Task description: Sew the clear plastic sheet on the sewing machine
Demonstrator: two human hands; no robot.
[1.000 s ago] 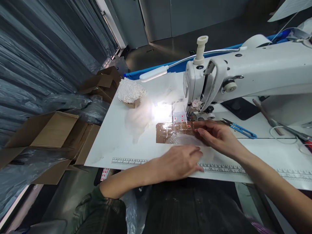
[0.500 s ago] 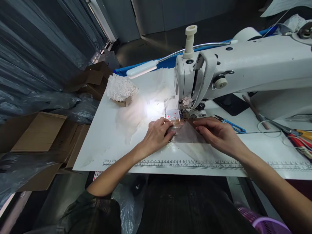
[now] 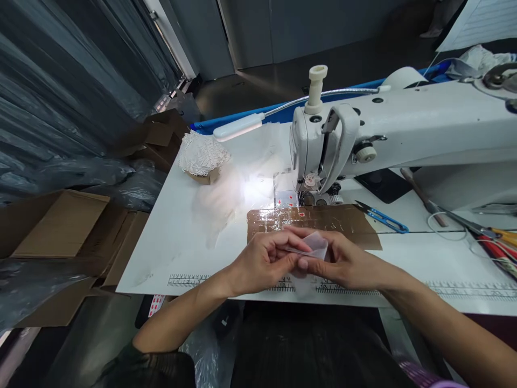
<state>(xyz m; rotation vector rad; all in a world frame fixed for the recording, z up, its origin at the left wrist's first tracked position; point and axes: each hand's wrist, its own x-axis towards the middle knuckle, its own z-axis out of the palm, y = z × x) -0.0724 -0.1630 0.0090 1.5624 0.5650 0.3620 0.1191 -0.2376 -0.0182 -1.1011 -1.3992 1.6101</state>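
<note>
My left hand (image 3: 262,261) and my right hand (image 3: 343,264) meet above the near edge of the white table (image 3: 177,253), both pinching a small folded piece of sheer white fabric (image 3: 313,247). Just behind them lies a brown taped cardboard patch (image 3: 311,220) stuck to the table. The white sewing machine (image 3: 396,134) stands behind it, with small red-marked labels (image 3: 287,200) beside its needle.
Blue thread snips (image 3: 382,217) lie right of the patch. A lace bundle (image 3: 202,153) sits at the far left under the gooseneck lamp (image 3: 238,126). Scissors and cords (image 3: 484,231) are at the far right. Open cardboard boxes (image 3: 68,237) stand on the floor left.
Both hands pulled back from the cardboard patch toward the table's near edge, lifting the sheer fabric and folding it small between the fingers. The patch now lies uncovered.
</note>
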